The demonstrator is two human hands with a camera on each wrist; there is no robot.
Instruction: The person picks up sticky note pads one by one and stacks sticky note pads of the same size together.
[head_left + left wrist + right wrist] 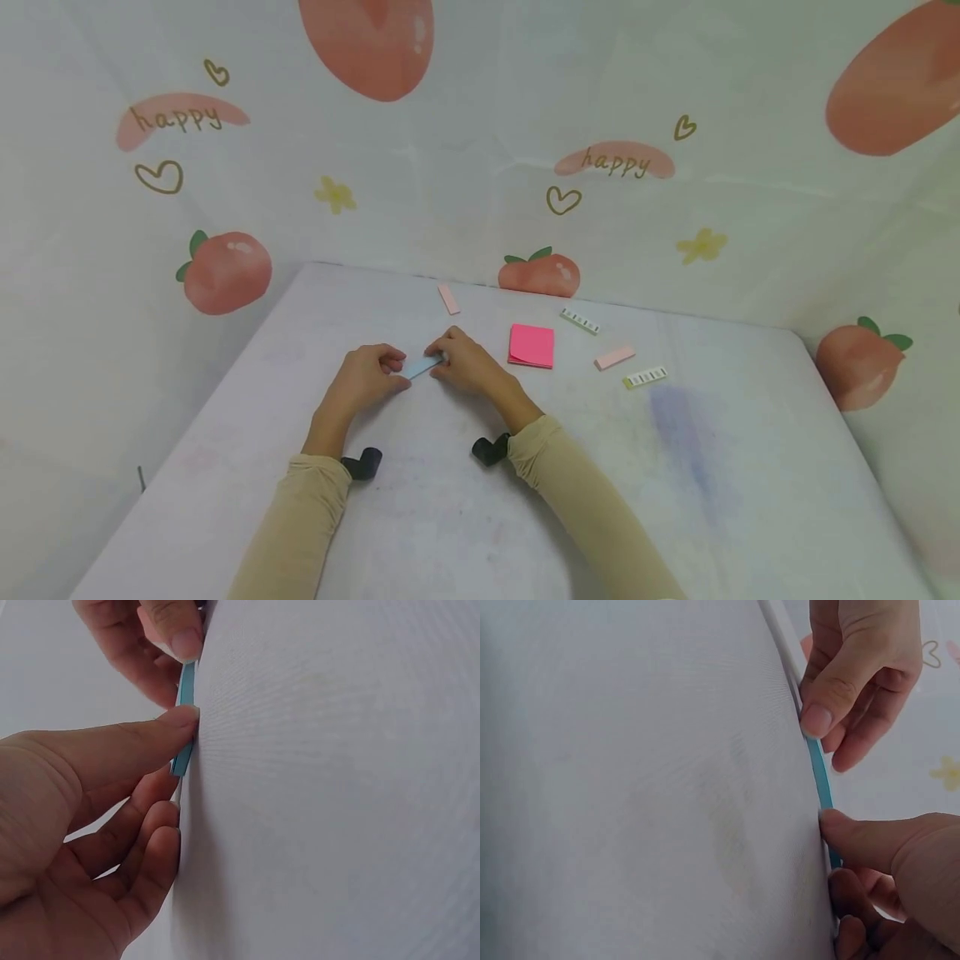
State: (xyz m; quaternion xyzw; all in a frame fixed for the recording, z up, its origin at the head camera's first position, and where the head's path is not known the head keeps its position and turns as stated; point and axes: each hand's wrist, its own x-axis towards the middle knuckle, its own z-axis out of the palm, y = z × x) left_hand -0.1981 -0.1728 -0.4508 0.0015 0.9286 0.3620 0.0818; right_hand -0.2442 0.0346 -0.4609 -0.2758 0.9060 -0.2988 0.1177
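Both hands are on a narrow light-blue strip, like a slim sticky-note pad (422, 367), low over the white table (420, 517). My left hand (363, 377) pinches its left end between thumb and fingers. The right hand (467, 363) grips the opposite end. Seen from the left wrist, the blue strip (187, 684) stands edge-on, with the left thumb (169, 727) across it. A short blue stretch (820, 776) shows between the two thumbs in the right wrist view. Fingers hide both ends in the head view.
Right of the hands lies a bright pink square sticky-note pad (532, 346). Pale pink strips (448, 299) (615, 359) and white patterned strips (581, 321) (646, 377) are scattered toward the back and right. A printed white curtain (450, 183) borders the table.
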